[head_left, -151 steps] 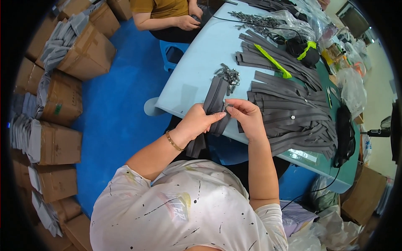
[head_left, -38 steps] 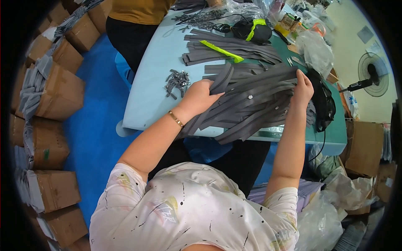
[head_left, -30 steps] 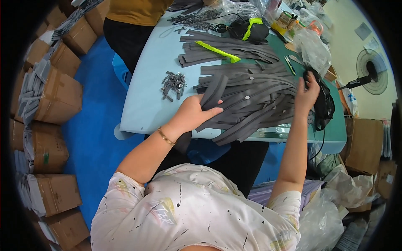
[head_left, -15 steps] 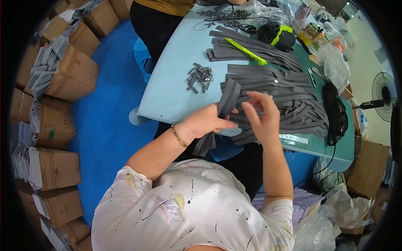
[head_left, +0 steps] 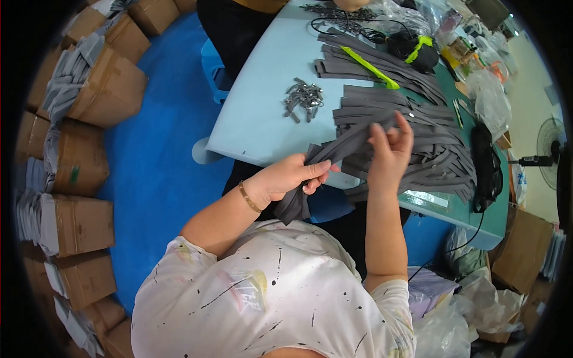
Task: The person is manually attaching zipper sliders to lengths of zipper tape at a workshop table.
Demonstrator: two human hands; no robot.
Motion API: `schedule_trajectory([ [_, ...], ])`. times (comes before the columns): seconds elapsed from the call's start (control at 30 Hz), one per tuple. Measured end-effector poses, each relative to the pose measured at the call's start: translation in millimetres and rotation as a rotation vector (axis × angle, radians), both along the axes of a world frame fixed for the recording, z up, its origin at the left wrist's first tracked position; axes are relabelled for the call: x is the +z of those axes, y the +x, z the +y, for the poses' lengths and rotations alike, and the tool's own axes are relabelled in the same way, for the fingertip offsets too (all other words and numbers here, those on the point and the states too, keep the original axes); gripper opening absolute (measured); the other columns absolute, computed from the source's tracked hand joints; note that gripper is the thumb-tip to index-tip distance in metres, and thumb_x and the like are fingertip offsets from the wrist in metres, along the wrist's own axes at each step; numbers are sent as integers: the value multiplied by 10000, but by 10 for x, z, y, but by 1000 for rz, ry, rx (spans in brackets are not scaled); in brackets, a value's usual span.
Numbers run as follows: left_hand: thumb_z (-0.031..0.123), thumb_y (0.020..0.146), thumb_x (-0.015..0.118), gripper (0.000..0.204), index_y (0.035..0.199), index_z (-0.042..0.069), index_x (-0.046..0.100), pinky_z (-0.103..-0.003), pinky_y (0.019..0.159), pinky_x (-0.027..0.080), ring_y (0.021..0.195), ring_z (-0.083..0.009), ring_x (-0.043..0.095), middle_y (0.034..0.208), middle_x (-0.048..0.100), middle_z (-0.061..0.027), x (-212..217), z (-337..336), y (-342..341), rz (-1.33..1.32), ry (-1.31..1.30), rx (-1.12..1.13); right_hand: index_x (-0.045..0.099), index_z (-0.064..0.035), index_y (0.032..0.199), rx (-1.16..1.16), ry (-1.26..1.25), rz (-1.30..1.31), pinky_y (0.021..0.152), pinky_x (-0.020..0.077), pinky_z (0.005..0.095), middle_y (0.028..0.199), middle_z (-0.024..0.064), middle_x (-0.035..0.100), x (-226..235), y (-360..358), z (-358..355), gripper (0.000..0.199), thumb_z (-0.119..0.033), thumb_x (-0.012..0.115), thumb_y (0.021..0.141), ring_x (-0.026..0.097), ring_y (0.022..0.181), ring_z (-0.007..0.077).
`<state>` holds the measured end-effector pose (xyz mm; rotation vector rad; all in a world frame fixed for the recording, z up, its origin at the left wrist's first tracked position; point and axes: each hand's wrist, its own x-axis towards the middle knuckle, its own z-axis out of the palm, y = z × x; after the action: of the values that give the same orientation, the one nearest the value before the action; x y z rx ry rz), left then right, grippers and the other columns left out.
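My left hand (head_left: 301,177) is closed round grey zipper tapes (head_left: 292,206), whose ends hang down below it. From that hand one grey zipper tape (head_left: 352,142) stretches up and right to my right hand (head_left: 391,149), which pinches its far end between the fingers. Under and beyond my right hand, many more grey zipper tapes (head_left: 441,149) lie heaped across the table (head_left: 256,113). A small pile of metal zipper sliders (head_left: 304,98) sits on the pale tabletop, left of the heap.
A bright green strip tool (head_left: 370,68) rests on further tapes. Behind are a black pouch (head_left: 412,53) and a person's dark-clad leg (head_left: 236,36) by a blue stool (head_left: 213,68). Filled cartons (head_left: 107,83) line the left; a black bag (head_left: 486,167) and fan (head_left: 549,143) are right.
My right hand has gone from loosely spread beside the tape to pinching its end, drawing it out to the upper right. The table has shifted slightly right and up in view.
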<state>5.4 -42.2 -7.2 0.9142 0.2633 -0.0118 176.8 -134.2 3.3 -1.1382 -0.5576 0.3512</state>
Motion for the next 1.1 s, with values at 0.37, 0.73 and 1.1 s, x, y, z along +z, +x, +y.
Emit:
schedule_trajectory([
  [0.37, 190, 942, 466, 247, 977, -32, 568, -208, 504, 356, 600, -85, 447, 766, 558, -60, 17, 333, -739, 150, 145, 429, 467, -21, 1233, 436, 600, 545, 747, 488, 216, 1069, 62, 563, 242, 630, -422, 354, -193, 490, 925, 548, 862, 130],
  [0.73, 217, 887, 585, 205, 949, 22, 596, -204, 563, 379, 647, -33, 453, 743, 529, 26, 442, 224, -567, 126, 674, 693, 459, -67, 1166, 722, -268, 8, 548, 440, 180, 850, 31, 570, 78, -865, 103, 484, 20, 689, 749, 542, 609, 48],
  [1.1, 64, 714, 684, 136, 841, 74, 636, -291, 522, 410, 541, -215, 471, 637, 443, -77, 122, 23, -567, -24, 1345, 577, 657, -20, 949, 496, -231, -207, 625, 472, 182, 806, 28, 591, -121, -834, -73, 143, 26, 611, 821, 580, 723, 80],
])
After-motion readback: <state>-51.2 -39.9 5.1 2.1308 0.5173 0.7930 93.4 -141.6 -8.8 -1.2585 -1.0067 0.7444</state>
